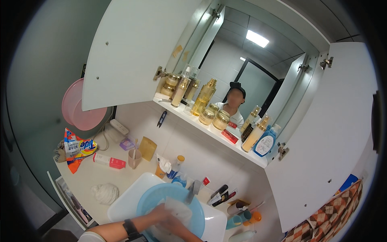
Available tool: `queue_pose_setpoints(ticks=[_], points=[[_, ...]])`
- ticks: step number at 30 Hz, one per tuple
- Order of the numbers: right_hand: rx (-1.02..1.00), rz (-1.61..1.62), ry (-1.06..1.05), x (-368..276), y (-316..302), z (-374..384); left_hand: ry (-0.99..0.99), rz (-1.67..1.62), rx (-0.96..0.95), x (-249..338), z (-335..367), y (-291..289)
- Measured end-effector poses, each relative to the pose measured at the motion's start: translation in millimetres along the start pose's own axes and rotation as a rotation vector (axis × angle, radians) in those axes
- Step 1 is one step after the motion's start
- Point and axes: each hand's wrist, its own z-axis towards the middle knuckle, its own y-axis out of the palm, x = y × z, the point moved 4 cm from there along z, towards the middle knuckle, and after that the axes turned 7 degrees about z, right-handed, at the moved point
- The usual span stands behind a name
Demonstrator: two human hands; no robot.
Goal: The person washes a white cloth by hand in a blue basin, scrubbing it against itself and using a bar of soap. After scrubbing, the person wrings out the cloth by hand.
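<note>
A light blue basin (142, 200) sits in the white sink (125, 196), under the tap (193, 191). Both my hands are inside the basin, close together and smeared by motion. My left hand (158, 214), with a dark watch on its wrist, is closed on a thin white wet cloth (179, 209). Beside it, my right hand (171, 226) also grips the cloth; its fingers are partly hidden. Part of the cloth spreads up toward the tap, and a paler bunch lies below my hands.
A crumpled white cloth (105, 194) lies on the counter (121, 171) left of the sink, near a detergent bag (78, 148) and a cup (134, 158). Bottles and tubes stand behind and right. Above, two cabinet doors (133, 52) hang wide; cosmetics line the shelf (193, 119).
</note>
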Motion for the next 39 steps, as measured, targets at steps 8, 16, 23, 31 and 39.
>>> queue_pose_setpoints(ticks=[8,16,23,31,39], points=[[0.091,0.356,0.216,-9.2,-32.2,-22.4,0.073,0.382,-0.007,16.5,-2.2,-7.4],[0.24,-0.022,0.146,-16.7,-80.2,-30.9,0.341,0.671,-0.362,41.5,-24.0,2.6],[0.05,-0.35,0.152,29.7,-73.1,-27.4,0.446,0.472,-0.411,95.6,-40.7,-15.7],[0.377,0.324,0.432,86.9,-60.0,-41.4,0.166,-0.362,0.003,88.9,-43.5,-65.1],[0.407,0.008,0.307,99.0,-63.2,-44.1,0.199,-0.131,0.379,28.8,-30.4,-88.0]])
